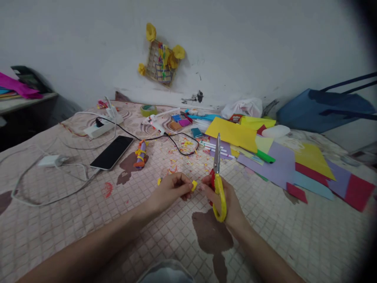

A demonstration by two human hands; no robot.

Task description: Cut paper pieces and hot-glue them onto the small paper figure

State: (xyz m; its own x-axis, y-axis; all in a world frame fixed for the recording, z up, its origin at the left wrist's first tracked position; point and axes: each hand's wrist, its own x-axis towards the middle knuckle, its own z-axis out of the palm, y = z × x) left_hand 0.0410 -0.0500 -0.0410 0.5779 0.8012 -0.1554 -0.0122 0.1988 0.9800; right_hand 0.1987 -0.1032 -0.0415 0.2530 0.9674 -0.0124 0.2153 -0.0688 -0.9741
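My left hand [171, 190] is closed in a pinch on a small yellow paper piece [194, 185]. The fingertips of my right hand [226, 198] also touch that piece. My right hand holds yellow-and-red scissors [218, 181] by the handles, blades together and pointing up and away. Both hands hover just above the patterned bedcover [88, 220], with small paper scraps [176, 163] scattered right in front of them.
Coloured paper sheets [282, 163] and markers [215, 148] lie to the right. A phone [112, 152], a power strip [101, 126] with cables, a charger [49, 160], a glue gun [155, 122], a tape roll [149, 110] and a wrapped paper bundle [141, 154] lie ahead left. A blue bag [324, 110] leans at the wall.
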